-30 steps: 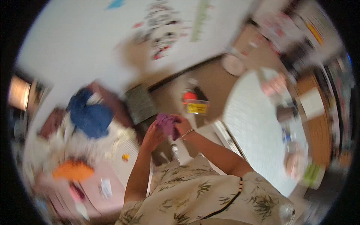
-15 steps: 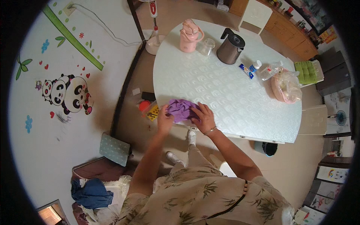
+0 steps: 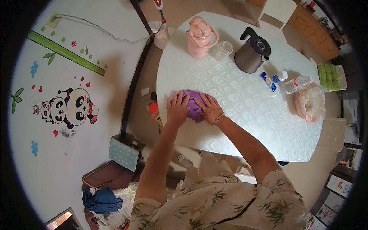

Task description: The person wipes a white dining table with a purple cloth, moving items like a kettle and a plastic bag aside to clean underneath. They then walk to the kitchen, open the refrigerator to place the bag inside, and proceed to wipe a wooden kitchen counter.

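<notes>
A crumpled purple cloth (image 3: 194,112) lies on the pale patterned table (image 3: 245,119) near its left end. My left hand (image 3: 178,109) presses flat on the cloth's left side, fingers stretched out and pointing away from me. On its right side rests my right hand (image 3: 209,109), also flat with the fingers spread and a bracelet at the wrist. Between the hands the middle of the cloth shows; its outer parts are hidden under the palms.
A pink insulated jug (image 3: 200,40), a glass jar (image 3: 224,50) and a dark kettle (image 3: 253,51) stand at the far side. Farther right are a blue tube (image 3: 268,82), a white bottle (image 3: 280,76), a clear plastic bottle (image 3: 297,84) and a pink basket (image 3: 304,105) with a plastic bag.
Both hands have moved the purple cloth farther onto the table. The fingers that gripped its edges now lie flat on top, and the cloth looks more bunched and pressed down.
</notes>
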`<state>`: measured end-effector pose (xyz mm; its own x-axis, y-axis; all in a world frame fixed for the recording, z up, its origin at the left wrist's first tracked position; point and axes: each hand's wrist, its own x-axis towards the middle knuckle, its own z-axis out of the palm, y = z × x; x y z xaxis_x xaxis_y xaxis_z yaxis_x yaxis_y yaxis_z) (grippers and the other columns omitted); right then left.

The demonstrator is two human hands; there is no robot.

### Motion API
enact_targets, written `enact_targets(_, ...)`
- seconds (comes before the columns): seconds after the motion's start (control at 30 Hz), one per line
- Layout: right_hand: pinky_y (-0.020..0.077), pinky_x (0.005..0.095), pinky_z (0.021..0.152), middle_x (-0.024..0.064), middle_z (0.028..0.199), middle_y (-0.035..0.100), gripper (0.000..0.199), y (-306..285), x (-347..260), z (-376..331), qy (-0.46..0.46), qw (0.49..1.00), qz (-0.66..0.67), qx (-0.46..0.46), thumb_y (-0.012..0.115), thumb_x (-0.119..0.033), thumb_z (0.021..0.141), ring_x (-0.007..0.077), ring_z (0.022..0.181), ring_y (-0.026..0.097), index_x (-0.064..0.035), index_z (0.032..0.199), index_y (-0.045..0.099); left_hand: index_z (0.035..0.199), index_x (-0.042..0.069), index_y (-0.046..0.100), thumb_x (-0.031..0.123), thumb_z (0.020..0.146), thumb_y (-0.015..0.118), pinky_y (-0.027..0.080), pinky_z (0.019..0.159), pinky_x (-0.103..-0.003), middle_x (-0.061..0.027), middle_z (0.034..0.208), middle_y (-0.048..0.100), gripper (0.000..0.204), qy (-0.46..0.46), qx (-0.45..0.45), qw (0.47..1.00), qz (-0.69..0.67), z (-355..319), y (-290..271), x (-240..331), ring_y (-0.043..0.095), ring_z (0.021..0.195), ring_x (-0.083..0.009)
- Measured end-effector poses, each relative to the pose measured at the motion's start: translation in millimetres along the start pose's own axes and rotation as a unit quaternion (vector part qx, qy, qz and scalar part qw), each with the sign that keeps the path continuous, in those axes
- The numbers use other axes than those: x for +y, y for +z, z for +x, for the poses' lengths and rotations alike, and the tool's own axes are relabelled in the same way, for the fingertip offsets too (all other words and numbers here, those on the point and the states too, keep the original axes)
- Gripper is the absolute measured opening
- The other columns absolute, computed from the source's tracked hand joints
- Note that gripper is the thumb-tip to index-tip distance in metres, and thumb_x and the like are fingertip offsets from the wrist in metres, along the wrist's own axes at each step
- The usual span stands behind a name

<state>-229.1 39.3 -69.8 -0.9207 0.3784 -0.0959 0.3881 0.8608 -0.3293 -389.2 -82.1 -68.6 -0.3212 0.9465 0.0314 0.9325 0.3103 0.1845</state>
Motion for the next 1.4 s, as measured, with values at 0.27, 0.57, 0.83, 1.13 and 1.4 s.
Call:
enact_targets(0.27, 0.0117, 0.0456, 0.115, 0.0088, 0.153, 0.021, 0.059, 21.4, -27.0, 95.0, 0.041, 0.998, -0.019, 0.032, 0.047, -0.025, 0.09, 0.0297, 0.139, 0.02, -0.0168, 0.146, 0.028, 0.143, 0.015, 0.033, 0.024, 0.091, 0.054, 0.012, 0.112, -0.054, -0.0058, 0.149, 0.031, 0.057, -0.065, 0.019, 0.996, 0.057, 36.7, 4.4, -57.2, 0.021, 0.14, -0.0297)
enact_targets(0.57, 0.0174, 0.0494, 0.112, 0.0114, 0.151, 0.024, 0.061, 52.5, -105.1, 21.2, -0.012, 0.999, 0.014, 0.047, 0.053, -0.027, 0.085, 0.0303, 0.136, 0.027, -0.0141, 0.142, 0.035, 0.139, 0.003, 0.036, 0.022, 0.088, 0.052, 0.019, 0.11, -0.055, -0.0153, 0.148, 0.03, 0.057, -0.023, 0.058, 0.998, -0.032, -91.2, 12.1, -67.7, 0.026, 0.137, -0.0344)
enact_targets(0.83, 0.0153, 0.0495, 0.113, 0.0099, 0.151, 0.027, 0.058, 84.5, -147.0, -102.8, 0.116, 0.988, 0.044, 0.088, 0.053, -0.021, 0.086, 0.0292, 0.137, 0.027, -0.0149, 0.141, 0.037, 0.141, 0.001, 0.033, 0.026, 0.087, 0.054, 0.012, 0.112, -0.055, -0.0151, 0.15, 0.027, 0.063, 0.049, -0.028, 0.998, -0.012, -170.1, 16.7, -10.2, 0.021, 0.14, -0.0326)
enact_targets(1.13, 0.0136, 0.0506, 0.113, 0.005, 0.15, 0.027, 0.059, 72.1, -87.2, -244.1, 0.353, 0.92, 0.068, 0.155, 0.057, -0.024, 0.086, 0.0266, 0.138, 0.025, -0.0179, 0.141, 0.037, 0.147, 0.007, 0.024, 0.034, 0.091, 0.05, 0.002, 0.114, -0.05, -0.011, 0.154, 0.02, 0.067, 0.243, -0.157, 0.957, -0.03, -136.8, 32.9, 128.9, 0.012, 0.143, -0.0258)
enact_targets(1.4, 0.0209, 0.0495, 0.111, 0.0103, 0.146, 0.034, 0.056, 51.6, 6.1, -348.6, 0.484, 0.853, 0.015, 0.192, 0.059, -0.017, 0.083, 0.0308, 0.134, 0.032, -0.0133, 0.137, 0.042, 0.147, 0.008, 0.022, 0.037, 0.092, 0.049, 0.002, 0.114, -0.05, -0.0097, 0.154, 0.018, 0.068, 0.364, -0.188, 0.911, -0.046, -97.1, 63.8, 289.6, 0.011, 0.143, -0.0247)
